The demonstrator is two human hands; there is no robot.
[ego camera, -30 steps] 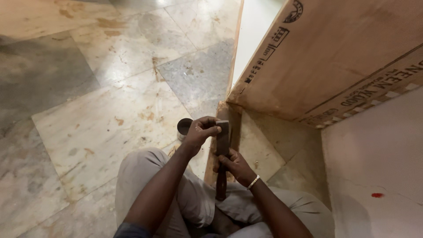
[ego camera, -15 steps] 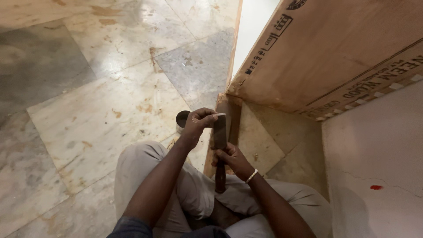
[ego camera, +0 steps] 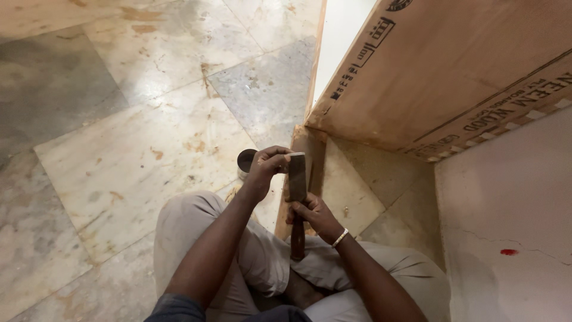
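Observation:
My right hand (ego camera: 314, 216) grips the wooden handle of a dark-headed hammer (ego camera: 297, 177), held upright against the edge of a narrow plywood strip (ego camera: 310, 140). My left hand (ego camera: 269, 167) pinches at the top of the hammer head, fingertips touching the strip's edge. Whether a nail sits between the fingers is hidden. A metal bangle is on my right wrist. I sit on the floor with my knees bent under my arms.
A small round dark tin (ego camera: 245, 161) stands on the marble floor (ego camera: 137, 161) just left of my left hand. A large plywood panel (ego camera: 453, 71) leans overhead at the right. A white wall surface (ego camera: 512, 226) with a red spot lies at the lower right.
The view has shifted slightly. Both hands keep their hold on the hammer at the strip's edge, with only a small upward move of the hammer head.

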